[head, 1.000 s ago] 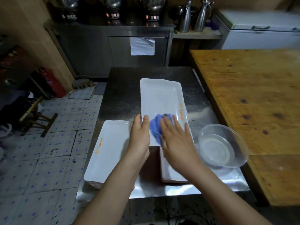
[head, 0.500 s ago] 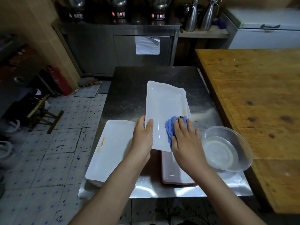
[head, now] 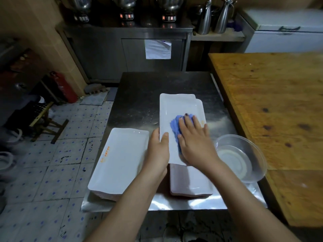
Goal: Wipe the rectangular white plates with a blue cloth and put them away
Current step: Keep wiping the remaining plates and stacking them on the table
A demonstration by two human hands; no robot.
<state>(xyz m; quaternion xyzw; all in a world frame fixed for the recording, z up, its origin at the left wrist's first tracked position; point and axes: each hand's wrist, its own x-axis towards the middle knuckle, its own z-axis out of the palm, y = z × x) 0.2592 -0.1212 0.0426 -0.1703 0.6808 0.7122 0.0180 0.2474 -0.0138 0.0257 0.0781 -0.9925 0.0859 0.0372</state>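
Observation:
A rectangular white plate (head: 180, 109) is held tilted above the steel table (head: 139, 95). My left hand (head: 158, 151) grips its near left edge, thumb on top. My right hand (head: 194, 140) lies flat on the plate and presses a blue cloth (head: 174, 124) against its surface. Under the held plate a stack of white plates (head: 190, 186) rests on the table. A second stack of white plates (head: 120, 161) with orange print sits to the left, near the table's left edge.
A clear plastic bowl (head: 243, 158) holding water stands right of my right hand. A wooden table (head: 272, 105) adjoins on the right. Steel cabinet (head: 125, 53) behind, with metal jugs (head: 215, 16) beside it. Tiled floor, stool (head: 42, 119) and red cylinder (head: 63, 86) on the left.
My right hand slid the blue cloth farther up the plate, fingers spreading flat. The plate settled lower and squarer; my left hand kept its grip on the edge.

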